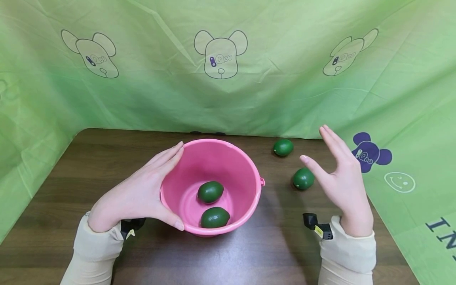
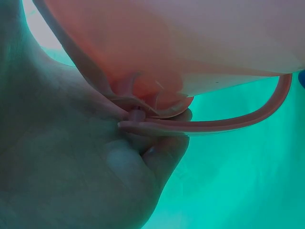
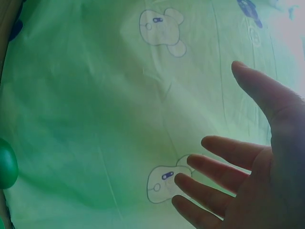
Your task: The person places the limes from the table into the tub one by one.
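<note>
Near one glossy green oval lime point(image 1: 303, 178), right hand point(image 1: 343, 182) fingers apart, left hand point(image 1: 146, 190) clamping the pink plastic bucket point(image 1: 228, 166): brace it firmly!

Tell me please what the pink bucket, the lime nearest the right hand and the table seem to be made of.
Pink bucket: likely plastic, smooth, slightly glossy; evenly coloured walls and rounded rim suggest it.
Lime: shiny, with a soft highlight; real peel or plastic imitation, unclear.
Table: brown, faintly shiny; streaked grain suggests wood or laminate.
</note>
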A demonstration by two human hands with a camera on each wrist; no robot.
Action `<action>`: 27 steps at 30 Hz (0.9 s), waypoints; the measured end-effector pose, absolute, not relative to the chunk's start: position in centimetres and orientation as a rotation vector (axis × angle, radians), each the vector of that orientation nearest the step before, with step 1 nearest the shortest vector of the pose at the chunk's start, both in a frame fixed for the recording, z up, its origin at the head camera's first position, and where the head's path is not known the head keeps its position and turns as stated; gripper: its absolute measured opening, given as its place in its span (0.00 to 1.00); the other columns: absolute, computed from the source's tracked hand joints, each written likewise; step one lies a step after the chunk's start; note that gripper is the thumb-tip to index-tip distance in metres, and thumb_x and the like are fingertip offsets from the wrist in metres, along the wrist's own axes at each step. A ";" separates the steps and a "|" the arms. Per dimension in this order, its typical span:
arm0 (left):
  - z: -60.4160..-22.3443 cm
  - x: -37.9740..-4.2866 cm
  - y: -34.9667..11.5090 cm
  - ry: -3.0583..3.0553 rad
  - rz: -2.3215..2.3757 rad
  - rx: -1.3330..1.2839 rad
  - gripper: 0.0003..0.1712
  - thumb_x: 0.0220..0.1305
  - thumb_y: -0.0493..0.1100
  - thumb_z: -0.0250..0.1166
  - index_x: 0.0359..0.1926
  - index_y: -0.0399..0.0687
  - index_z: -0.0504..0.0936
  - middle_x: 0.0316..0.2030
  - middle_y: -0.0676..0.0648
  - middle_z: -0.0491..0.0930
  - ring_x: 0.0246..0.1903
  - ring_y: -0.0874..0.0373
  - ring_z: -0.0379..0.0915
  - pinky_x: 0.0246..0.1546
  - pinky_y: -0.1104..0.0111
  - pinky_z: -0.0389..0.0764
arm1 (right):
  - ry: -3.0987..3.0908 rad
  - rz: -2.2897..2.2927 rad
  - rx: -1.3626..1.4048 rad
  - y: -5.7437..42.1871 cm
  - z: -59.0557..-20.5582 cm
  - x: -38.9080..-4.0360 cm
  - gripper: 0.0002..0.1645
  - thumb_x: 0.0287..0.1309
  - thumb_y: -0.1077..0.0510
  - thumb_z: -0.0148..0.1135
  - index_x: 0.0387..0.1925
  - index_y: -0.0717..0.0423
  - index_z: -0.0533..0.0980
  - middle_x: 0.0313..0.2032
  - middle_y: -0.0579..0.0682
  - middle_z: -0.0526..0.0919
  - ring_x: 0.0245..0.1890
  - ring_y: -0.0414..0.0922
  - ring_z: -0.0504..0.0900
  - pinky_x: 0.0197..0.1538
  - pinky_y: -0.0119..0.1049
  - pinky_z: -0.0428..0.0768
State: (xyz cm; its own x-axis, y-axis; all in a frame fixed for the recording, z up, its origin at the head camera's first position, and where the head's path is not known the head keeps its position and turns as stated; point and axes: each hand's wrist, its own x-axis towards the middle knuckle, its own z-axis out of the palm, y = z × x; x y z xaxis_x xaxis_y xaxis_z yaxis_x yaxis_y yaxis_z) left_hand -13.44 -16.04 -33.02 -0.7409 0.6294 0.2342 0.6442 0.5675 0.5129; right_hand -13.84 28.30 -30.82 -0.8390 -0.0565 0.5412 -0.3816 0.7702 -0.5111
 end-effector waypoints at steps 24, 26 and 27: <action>-32.9 -13.4 -16.0 -2.768 -0.930 -1.114 0.87 0.30 0.80 0.77 0.81 0.43 0.44 0.80 0.51 0.37 0.77 0.49 0.37 0.67 0.44 0.62 | -2.760 0.754 0.142 31.0 -32.0 -15.1 0.49 0.68 0.39 0.64 0.80 0.50 0.55 0.78 0.54 0.54 0.77 0.59 0.50 0.73 0.63 0.48; -32.9 -13.4 -16.0 -2.768 -0.933 -1.114 0.87 0.30 0.80 0.77 0.81 0.43 0.43 0.80 0.51 0.37 0.77 0.49 0.37 0.67 0.44 0.62 | -2.785 0.751 0.138 31.2 -32.2 -15.3 0.49 0.68 0.38 0.63 0.80 0.52 0.55 0.78 0.55 0.54 0.76 0.60 0.50 0.73 0.63 0.49; -33.0 -13.4 -16.0 -2.767 -0.933 -1.114 0.87 0.30 0.80 0.77 0.81 0.43 0.44 0.80 0.51 0.37 0.77 0.49 0.37 0.67 0.44 0.62 | -2.798 0.750 0.138 31.4 -32.3 -15.4 0.50 0.68 0.38 0.62 0.80 0.53 0.55 0.78 0.56 0.54 0.76 0.61 0.50 0.72 0.63 0.49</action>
State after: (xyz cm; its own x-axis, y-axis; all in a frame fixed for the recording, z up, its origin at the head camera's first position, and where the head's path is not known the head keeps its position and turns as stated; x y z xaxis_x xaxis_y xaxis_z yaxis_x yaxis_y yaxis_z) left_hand -13.40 -16.02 -32.95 -0.7459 0.6262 0.2270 0.6358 0.5678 0.5229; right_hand -15.37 31.35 -32.27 -0.9666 -0.0283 0.2547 -0.1520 0.8636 -0.4807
